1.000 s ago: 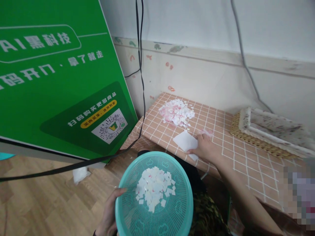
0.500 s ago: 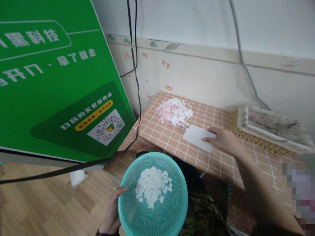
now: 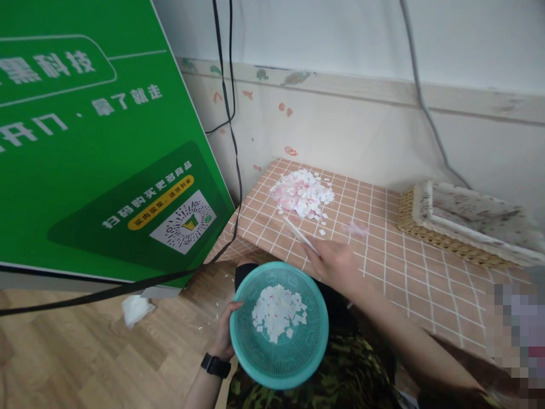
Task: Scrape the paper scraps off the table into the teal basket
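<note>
My left hand (image 3: 227, 329) grips the left rim of a round turquoise plastic colander (image 3: 279, 366), held over my lap. Small square white paper pieces (image 3: 279, 312) lie heaped in its bottom. My right hand (image 3: 336, 264) is closed on a flat white card-like scraper (image 3: 300, 236), now seen nearly edge-on above the table. Its far tip is close to the front of a pile of white and pinkish paper pieces (image 3: 304, 193) on the table. A few loose squares lie at the pile's near side.
A brown checked cloth covers the table (image 3: 383, 250) along the wall. A lined wicker basket (image 3: 451, 244) stands at its right. On the left are a big green panel (image 3: 106, 142) and hanging black cables (image 3: 232, 142). A white crumpled item (image 3: 137, 311) lies on the floor.
My right hand has swung left, turning the scraper from flat to edge-on near the pile. The colander has shifted slightly right and looks lower. A pale pinkish patch on the cloth is uncovered.
</note>
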`<move>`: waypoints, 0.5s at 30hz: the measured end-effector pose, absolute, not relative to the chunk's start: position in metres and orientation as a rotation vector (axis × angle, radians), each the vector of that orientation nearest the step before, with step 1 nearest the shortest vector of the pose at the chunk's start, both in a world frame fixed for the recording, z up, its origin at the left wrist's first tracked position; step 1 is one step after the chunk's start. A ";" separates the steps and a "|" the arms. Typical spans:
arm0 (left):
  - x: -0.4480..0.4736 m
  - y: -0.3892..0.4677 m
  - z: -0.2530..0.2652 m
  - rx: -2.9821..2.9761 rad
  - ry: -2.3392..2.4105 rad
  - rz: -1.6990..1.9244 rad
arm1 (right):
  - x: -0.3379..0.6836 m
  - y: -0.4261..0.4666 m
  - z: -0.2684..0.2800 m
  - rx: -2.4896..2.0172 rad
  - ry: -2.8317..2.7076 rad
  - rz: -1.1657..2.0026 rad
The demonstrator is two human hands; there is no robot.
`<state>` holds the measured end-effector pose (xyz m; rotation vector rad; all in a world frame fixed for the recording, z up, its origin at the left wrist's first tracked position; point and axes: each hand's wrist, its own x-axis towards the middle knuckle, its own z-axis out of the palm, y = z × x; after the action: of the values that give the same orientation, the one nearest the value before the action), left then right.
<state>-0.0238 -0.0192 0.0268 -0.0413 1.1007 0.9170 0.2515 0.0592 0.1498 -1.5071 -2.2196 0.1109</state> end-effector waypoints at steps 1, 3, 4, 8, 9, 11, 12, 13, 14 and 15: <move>-0.021 -0.017 0.024 -0.029 1.075 0.897 | 0.234 0.061 0.140 -1.432 -2.262 0.126; -0.018 -0.014 0.019 -0.013 1.021 0.868 | 0.202 0.068 0.124 -1.325 -2.344 0.148; -0.017 -0.013 0.016 -0.007 0.999 0.861 | 0.188 0.072 0.118 -1.303 -2.381 0.143; -0.023 -0.013 0.000 0.028 0.976 0.871 | 0.158 0.087 0.109 -1.428 -2.480 0.079; -0.026 -0.014 -0.005 0.025 0.998 0.878 | 0.156 0.088 0.110 -1.490 -2.483 0.057; -0.029 -0.014 -0.013 -0.019 1.054 0.920 | 0.159 0.086 0.114 -1.612 -2.468 0.016; -0.031 -0.014 -0.017 -0.034 1.059 0.913 | 0.163 0.083 0.117 -1.669 -2.451 -0.001; -0.031 -0.014 -0.018 -0.046 1.060 0.898 | 0.169 0.079 0.120 -1.721 -2.432 -0.016; -0.031 -0.014 -0.019 -0.053 1.058 0.882 | 0.175 0.075 0.122 -1.760 -2.415 -0.027; -0.031 -0.014 -0.019 -0.055 1.054 0.867 | 0.181 0.071 0.124 -1.781 -2.405 -0.036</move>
<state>-0.0309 -0.0139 -0.0186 -0.0546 1.0535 0.8666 0.1810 0.0705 0.1238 -1.7813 -2.4048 -0.0362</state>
